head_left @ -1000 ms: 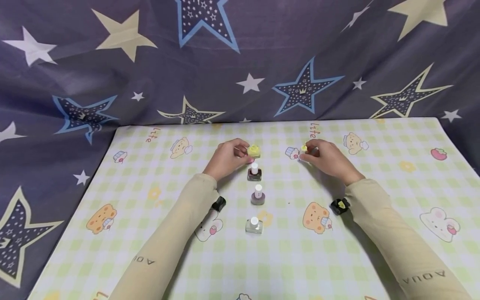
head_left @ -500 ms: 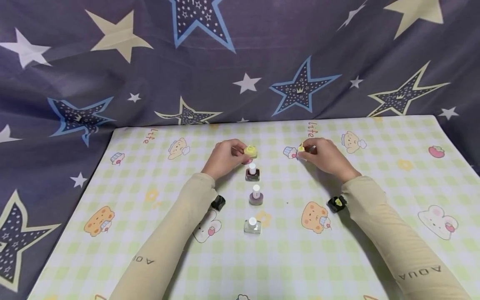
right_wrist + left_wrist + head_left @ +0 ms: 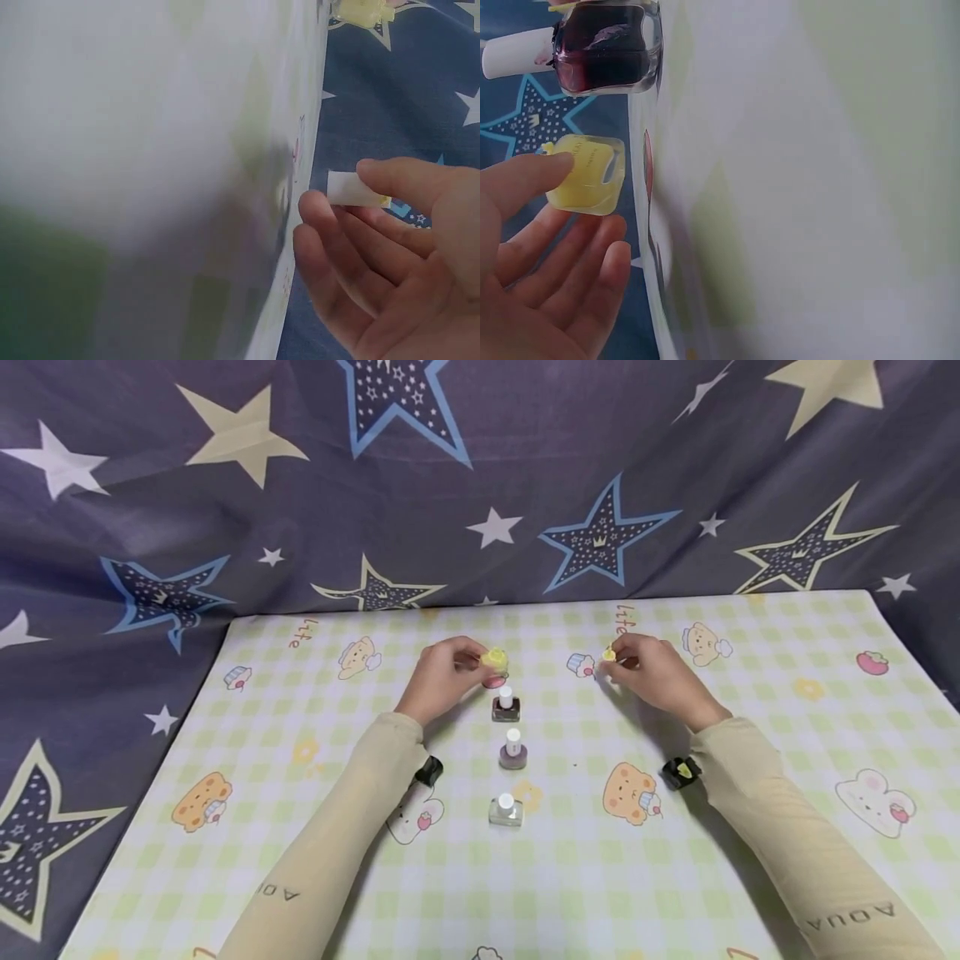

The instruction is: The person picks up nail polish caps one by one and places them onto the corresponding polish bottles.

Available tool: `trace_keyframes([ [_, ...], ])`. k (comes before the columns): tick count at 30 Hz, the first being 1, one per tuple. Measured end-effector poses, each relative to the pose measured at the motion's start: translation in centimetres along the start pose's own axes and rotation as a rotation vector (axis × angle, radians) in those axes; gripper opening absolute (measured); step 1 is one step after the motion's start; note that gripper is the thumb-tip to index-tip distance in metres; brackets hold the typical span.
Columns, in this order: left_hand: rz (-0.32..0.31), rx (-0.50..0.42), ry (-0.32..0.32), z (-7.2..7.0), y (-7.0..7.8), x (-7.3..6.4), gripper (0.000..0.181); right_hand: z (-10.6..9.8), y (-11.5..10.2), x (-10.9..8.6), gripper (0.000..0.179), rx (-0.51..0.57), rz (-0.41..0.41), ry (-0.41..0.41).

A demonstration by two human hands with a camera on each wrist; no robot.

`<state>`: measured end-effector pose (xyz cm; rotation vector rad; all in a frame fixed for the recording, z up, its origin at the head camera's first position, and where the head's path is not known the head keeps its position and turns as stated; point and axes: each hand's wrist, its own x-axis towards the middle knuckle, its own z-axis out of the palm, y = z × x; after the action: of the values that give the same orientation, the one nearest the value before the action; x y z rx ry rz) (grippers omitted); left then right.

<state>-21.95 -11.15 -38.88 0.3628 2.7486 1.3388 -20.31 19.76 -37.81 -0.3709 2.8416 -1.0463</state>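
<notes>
My left hand (image 3: 441, 680) pinches a small nail polish bottle (image 3: 586, 174) of yellow polish between thumb and fingers. The bottle has no cap on, and yellow polish shows at its neck; it is raised a little above the tablecloth. My right hand (image 3: 654, 677) pinches a white nail polish cap (image 3: 346, 189), with yellow at one end. The hands are apart, bottle left and cap right. Nearest my left hand stands a capped bottle of dark red polish (image 3: 506, 708). In line toward me follow a mauve polish bottle (image 3: 513, 756) and a clear polish bottle (image 3: 506, 812), both white-capped.
A green-and-white checked tablecloth (image 3: 570, 877) with printed cartoon figures covers the table. Behind it hangs a dark curtain (image 3: 300, 510) with stars. Black straps (image 3: 681, 772) sit at both wrists, below the beige sleeves (image 3: 330, 852).
My left hand has lifted the yellow polish bottle slightly and moved it left, uncovering a red print beneath. My right hand, still holding the cap, has shifted only slightly. The other bottles stay put.
</notes>
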Motion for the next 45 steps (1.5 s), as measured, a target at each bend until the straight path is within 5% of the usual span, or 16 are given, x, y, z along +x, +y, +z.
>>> trace_keyframes([
  [11,0.038,-0.041,0.04,-0.9,0.7,-1.4,0.027,-0.9,-1.0,-1.2,0.027,-0.02,-0.065,0.096],
  [25,0.186,-0.049,0.088,-1.8,2.7,-3.6,0.022,-1.5,-3.2,-3.1,0.025,-0.029,-0.224,0.191],
  [35,0.348,0.022,0.186,-2.1,3.6,-5.6,0.021,-1.5,-5.4,-5.1,0.019,-0.017,-0.387,0.221],
  [45,0.492,0.063,0.217,-2.4,5.0,-8.1,0.021,-1.6,-8.2,-7.0,0.023,-0.02,-0.494,0.228],
])
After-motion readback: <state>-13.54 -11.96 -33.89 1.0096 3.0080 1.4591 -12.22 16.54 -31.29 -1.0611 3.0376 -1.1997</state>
